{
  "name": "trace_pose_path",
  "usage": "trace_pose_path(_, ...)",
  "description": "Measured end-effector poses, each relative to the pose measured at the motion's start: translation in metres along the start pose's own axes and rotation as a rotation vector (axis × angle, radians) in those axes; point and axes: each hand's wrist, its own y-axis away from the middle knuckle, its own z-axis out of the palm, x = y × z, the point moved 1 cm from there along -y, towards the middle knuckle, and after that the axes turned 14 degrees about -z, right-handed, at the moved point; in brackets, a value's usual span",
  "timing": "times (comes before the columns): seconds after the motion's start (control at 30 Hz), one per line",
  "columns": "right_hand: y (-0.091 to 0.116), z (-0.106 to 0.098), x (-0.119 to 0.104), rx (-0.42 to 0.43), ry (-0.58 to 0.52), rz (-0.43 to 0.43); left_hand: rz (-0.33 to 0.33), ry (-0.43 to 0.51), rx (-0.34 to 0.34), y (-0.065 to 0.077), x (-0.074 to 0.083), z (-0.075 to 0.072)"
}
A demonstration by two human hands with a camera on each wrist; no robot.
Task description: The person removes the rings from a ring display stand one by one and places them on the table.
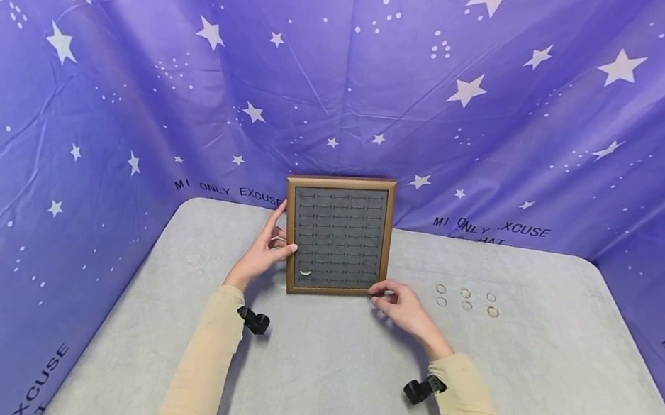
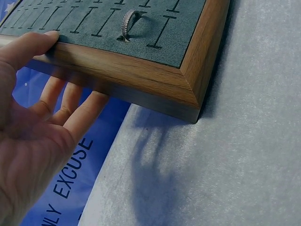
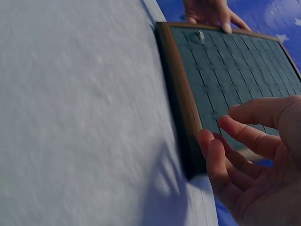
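Note:
A wooden-framed ring display tray [image 1: 337, 237] with a dark slotted pad leans tilted up at the far side of the table. My left hand [image 1: 262, 254] grips its left side, the thumb [image 2: 47, 40] on the front edge and the other fingers underneath. One silvery ring [image 2: 128, 24] stands in a slot near the tray's lower left corner. By the lower right corner is my right hand [image 1: 404, 308], its fingers [image 3: 249, 136] loosely bent and nothing visible between them. Whether its fingertips touch the frame I cannot tell.
Several loose rings [image 1: 466, 305] lie in two rows on the grey tabletop [image 1: 319, 385], right of the tray. A purple-blue star-printed cloth [image 1: 353, 67] hangs behind and at both sides. Each wrist carries a small black camera [image 1: 254, 321].

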Motion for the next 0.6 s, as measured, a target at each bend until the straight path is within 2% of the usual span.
trace_pose_path(0.17, -0.005, 0.015, -0.005, -0.035, -0.018, -0.005, 0.007, -0.003, 0.001, -0.001, 0.000, 0.000)
trace_pose_path(0.6, -0.027, 0.044, -0.019, -0.042, 0.044, -0.097, 0.009, -0.013, 0.003, -0.002, 0.000, 0.000)
